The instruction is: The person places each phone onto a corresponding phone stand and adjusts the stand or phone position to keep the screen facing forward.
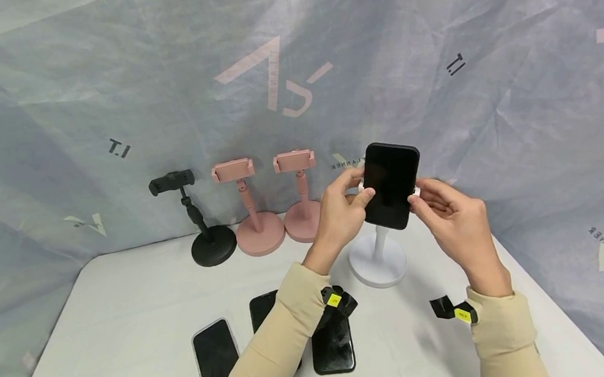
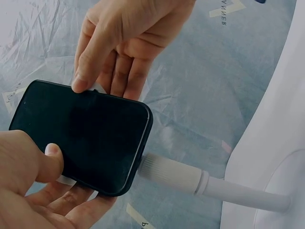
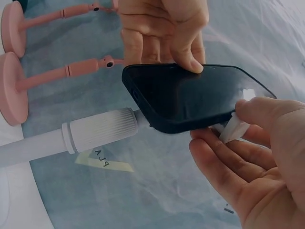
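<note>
Smartphone, black, rectangular and round-cornered (image 1: 391, 186), stands nearly upright above the white table (image 1: 125, 339), its dark screen towards the wearer, at the head of a white plastic phone stand with a round base (image 1: 377, 261).

Left hand (image 1: 341, 210): gripping the phone at its left edge, thumb laid over the screen and fingers round behind. This hold appears chosen to steady the phone against the stand head.

Right hand (image 1: 459, 222): thumb and fingers pinching a small white plastic clamp arm (image 3: 233, 128) at the phone's right edge, apparently to control the clamp where it meets the phone. How fully the clamp seats on the phone cannot be told; the phone hides most of it.

Below, the ribbed white collar (image 2: 171, 172) joins head to stem; the broad base sits flat, presumably to counter the weight above.

At the far edge, a black plastic phone stand (image 1: 195, 217) and two pink plastic phone stands (image 1: 249, 205) stand in a row, seemingly to keep the nearer surface usable. Three dark-screened phones (image 1: 332, 346) lie flat nearer the wearer, presumably for safe rest; the beige left sleeve (image 1: 278, 342) partly hides them.
</note>
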Motion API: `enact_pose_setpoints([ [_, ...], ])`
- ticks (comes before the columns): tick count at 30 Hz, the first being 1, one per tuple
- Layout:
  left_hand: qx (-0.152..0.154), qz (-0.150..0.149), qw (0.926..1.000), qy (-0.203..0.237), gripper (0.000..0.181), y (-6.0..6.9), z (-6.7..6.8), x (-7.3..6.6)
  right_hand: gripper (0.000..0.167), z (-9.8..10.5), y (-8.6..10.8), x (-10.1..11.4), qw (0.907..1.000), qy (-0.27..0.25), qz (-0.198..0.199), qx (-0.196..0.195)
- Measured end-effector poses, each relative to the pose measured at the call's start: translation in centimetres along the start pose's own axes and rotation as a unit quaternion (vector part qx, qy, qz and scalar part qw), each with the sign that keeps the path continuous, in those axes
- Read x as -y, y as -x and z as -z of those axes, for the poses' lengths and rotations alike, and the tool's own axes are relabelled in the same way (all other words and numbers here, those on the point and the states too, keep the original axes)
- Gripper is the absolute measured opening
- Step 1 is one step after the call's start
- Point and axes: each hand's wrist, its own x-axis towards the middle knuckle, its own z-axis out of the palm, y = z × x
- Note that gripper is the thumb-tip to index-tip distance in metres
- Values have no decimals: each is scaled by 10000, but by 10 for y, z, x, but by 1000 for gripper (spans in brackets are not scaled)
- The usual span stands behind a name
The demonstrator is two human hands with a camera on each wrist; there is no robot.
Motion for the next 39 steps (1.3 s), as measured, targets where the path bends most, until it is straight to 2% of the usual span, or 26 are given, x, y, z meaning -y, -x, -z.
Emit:
enact_pose_setpoints([
  [5,70,-119,9998,-121,41,6,5,3,27,-5,0,2,9996,223,166,-79],
  [9,136,-186,9995,-204,46,16,14,9,27,-7,1,4,9989,440,176,15],
  [17,331,305,9983,-368,44,45,36,25,36,-3,4,5,9959,825,2,377],
  [22,520,412,9965,-505,42,63,50,35,49,-2,8,2,9941,957,-203,468],
  [29,692,487,9910,-1033,41,89,69,52,57,-3,18,-6,9931,722,-498,782],
  [34,702,461,9896,-1164,37,104,74,65,56,-4,22,-11,9958,428,-282,757],
  [39,654,473,9895,-1202,38,116,78,76,56,-2,20,-13,9972,514,-27,535],
])
